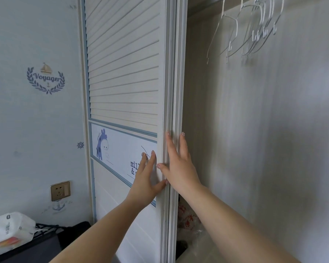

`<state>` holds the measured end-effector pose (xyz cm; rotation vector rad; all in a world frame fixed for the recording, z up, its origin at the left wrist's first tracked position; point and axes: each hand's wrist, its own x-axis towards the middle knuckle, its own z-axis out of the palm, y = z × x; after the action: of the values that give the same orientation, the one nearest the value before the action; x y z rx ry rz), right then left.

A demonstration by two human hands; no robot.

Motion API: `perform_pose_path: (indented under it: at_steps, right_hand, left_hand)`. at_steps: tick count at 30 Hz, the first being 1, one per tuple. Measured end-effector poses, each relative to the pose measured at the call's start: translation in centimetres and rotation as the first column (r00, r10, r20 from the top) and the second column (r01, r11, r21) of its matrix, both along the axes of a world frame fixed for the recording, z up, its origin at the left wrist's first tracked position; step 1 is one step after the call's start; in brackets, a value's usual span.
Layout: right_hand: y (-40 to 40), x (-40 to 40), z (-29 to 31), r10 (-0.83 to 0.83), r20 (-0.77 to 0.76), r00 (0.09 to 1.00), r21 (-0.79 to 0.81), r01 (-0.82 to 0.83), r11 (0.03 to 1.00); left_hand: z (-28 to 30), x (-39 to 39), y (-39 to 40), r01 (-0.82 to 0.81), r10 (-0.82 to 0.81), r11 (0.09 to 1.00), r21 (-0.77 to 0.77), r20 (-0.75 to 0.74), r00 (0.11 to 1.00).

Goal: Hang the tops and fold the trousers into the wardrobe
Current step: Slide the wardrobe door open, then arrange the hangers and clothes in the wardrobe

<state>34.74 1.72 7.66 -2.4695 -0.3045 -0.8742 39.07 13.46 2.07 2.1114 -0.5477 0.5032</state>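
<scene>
Both hands lay flat, fingers straight, on the sliding door [122, 76] of the wardrobe [254, 130]. The left hand [145, 177] pressed the door's printed panel; the right hand [177, 162] pressed the door's edge frame, fingers spread. Empty white hangers [254, 31] hung inside at upper right. No tops or trousers were visible.

Soft, even daylight, cool cast; source not in view. Wardrobe interior [254, 130] dimmer, broad soft shadow across back panel at right. No glare. Hangers [254, 29] pale, low contrast, slightly blurred. Wide-angle bend: door frame [171, 92] leans, curves toward edges. Centre sharp.
</scene>
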Motion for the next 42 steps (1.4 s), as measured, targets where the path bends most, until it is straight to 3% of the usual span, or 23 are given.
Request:
perform_pose_path:
  at_steps: [6, 13, 17, 21, 28, 35, 37, 42]
  right_hand:
    - [-0.2, -0.6, 0.3, 0.039, -0.038, 0.998, 0.057, -0.037, 0.998]
    - [-0.7, -4.6, -0.5, 0.173, 0.059, 0.983, 0.226, -0.182, 0.957]
    - [-0.1, -7.8, -1.6, 0.325, 0.045, 0.945, 0.337, -0.321, 0.885]
    - [1.5, -10.8, -3.4, 0.539, 0.006, 0.842, 0.430, -0.489, 0.759]
    - [8.1, -19.6, -8.5, 0.837, -0.111, 0.537, 0.456, -0.720, 0.522]
    - [15.2, -32.4, -13.7, 0.973, -0.190, 0.134, 0.479, -0.852, 0.211]
    - [17.4, -36.9, -14.4, 0.973, -0.229, 0.001, 0.508, -0.853, 0.121]
    - [21.9, -47.1, -15.3, 0.931, -0.277, -0.238, 0.523, -0.850, -0.062]
  left_hand:
    - [0.4, -0.5, -0.1, -0.021, 0.020, 0.999, -0.027, -0.037, 0.999]
    - [0.1, -5.2, 2.0, 0.018, -0.033, 0.959, -0.284, -0.050, 0.998]
    - [-0.6, -9.9, 3.7, -0.004, -0.034, 0.920, -0.393, -0.089, 0.995]
    - [-1.6, -16.2, 6.0, -0.082, 0.029, 0.875, -0.477, -0.117, 0.993]
    - [-6.4, -31.8, 11.2, -0.440, 0.378, 0.738, -0.512, -0.226, 0.898]
    - [-11.4, -51.1, 14.7, -0.737, 0.664, 0.441, -0.512, -0.367, 0.652]
    - [-12.4, -57.3, 15.2, -0.806, 0.749, 0.331, -0.490, -0.383, 0.540]
    - [-13.7, -69.7, 15.6, -0.832, 0.831, 0.090, -0.547, -0.419, 0.366]
